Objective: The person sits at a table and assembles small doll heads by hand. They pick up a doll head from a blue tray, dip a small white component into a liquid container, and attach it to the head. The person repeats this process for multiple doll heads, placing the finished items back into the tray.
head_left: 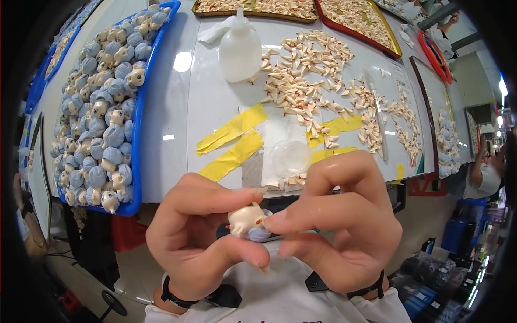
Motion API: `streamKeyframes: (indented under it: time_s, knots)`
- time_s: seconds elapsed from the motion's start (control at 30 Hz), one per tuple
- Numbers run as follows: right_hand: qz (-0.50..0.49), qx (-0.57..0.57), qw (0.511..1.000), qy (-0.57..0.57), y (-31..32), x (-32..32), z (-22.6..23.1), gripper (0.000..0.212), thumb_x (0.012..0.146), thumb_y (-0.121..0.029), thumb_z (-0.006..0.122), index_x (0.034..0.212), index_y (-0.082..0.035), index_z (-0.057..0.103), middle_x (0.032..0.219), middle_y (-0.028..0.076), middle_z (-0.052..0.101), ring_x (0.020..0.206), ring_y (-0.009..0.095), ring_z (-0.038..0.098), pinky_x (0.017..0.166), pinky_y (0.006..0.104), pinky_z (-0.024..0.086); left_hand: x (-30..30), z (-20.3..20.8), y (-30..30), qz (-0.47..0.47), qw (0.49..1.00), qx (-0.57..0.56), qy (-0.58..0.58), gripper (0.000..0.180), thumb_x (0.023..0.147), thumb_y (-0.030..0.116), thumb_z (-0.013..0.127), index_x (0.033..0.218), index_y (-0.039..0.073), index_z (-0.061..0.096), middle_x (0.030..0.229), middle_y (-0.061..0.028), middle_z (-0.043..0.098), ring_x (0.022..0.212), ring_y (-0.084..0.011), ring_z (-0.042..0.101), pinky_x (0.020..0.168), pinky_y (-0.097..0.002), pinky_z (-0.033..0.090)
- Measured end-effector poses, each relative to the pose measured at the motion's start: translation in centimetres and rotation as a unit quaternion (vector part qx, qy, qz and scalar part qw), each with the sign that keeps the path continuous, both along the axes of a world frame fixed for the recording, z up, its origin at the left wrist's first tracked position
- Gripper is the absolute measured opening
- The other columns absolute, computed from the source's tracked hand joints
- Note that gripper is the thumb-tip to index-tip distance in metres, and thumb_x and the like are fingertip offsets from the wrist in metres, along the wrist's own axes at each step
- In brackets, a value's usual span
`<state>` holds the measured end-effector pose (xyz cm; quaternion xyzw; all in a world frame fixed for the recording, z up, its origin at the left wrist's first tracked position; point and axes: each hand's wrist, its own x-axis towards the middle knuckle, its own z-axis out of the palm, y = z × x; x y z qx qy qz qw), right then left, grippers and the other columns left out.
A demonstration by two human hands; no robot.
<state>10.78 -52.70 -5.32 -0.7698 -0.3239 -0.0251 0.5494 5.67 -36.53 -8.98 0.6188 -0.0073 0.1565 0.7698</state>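
Pale floor (pixel 135 269) shows below a glossy white table (pixel 164 167).

Left hand (pixel 180 237) pinching, right hand (pixel 360 229) curled

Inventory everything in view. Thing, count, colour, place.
table: 1, white, centre
blue tray: 1, blue, left
doll heads: many, cream/blue, in blue tray
bottle: 1, translucent, upper centre
tissue: 1, white, beside bottle
pointed pieces: many, cream/red, centre and right
tape strips: several, yellow, centre
dish: 1, clear, centre
far trays: at least 2, gold/red, top
held head: 1, cream/blue, lower centre
left hand: 1, bare, gripping held head
right hand: 1, bare, at held head
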Motion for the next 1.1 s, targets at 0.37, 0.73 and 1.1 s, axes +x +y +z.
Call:
streamKeyframes:
  time_s: [0.37,0.73,1.1]
  knots:
    - [0.06,0.037,0.971,0.23,-2.4,0.0,1.2,0.026,0.081,-0.007,0.059,0.106,0.0,0.053,0.09,0.013,0.056,0.074,0.02,0.06,0.064,0.0255,0.048,-0.1,0.9,-1.0,0.043,0.893,0.419,-0.158,0.036,0.074,0.024,0.069,0.097,0.002,0.053,0.085,-0.011,0.054,0.075,-0.0217,0.05,0.065,-0.0308,0.04]
    - [-0.3,0.271,0.899,0.17,-19.8,5.5,1.5,0.032,0.08,-0.011,0.056,0.105,0.008,0.051,0.094,0.014,0.058,0.078,0.019,0.058,0.067,0.028,0.048,-1.0,2.9,2.4,-0.045,0.915,0.369,-0.156,0.032,0.076,0.006,0.069,0.103,-0.004,0.054,0.098,-0.0187,0.058,0.082,-0.0244,0.059,0.072,-0.0317,0.048]
    - [-0.38,-0.429,0.811,-0.121,-28.6,10.0,-2.5,0.006,0.072,0.001,0.052,0.078,-0.001,0.052,0.085,0.015,0.05,0.082,0.03,0.052,0.071,0.0351,0.041,-0.9,8.7,15.3,0.025,0.821,0.561,-0.107,0.025,0.08,0.003,0.056,0.104,-0.001,0.052,0.097,-0.0128,0.049,0.084,-0.0195,0.048,0.073,-0.0291,0.04]
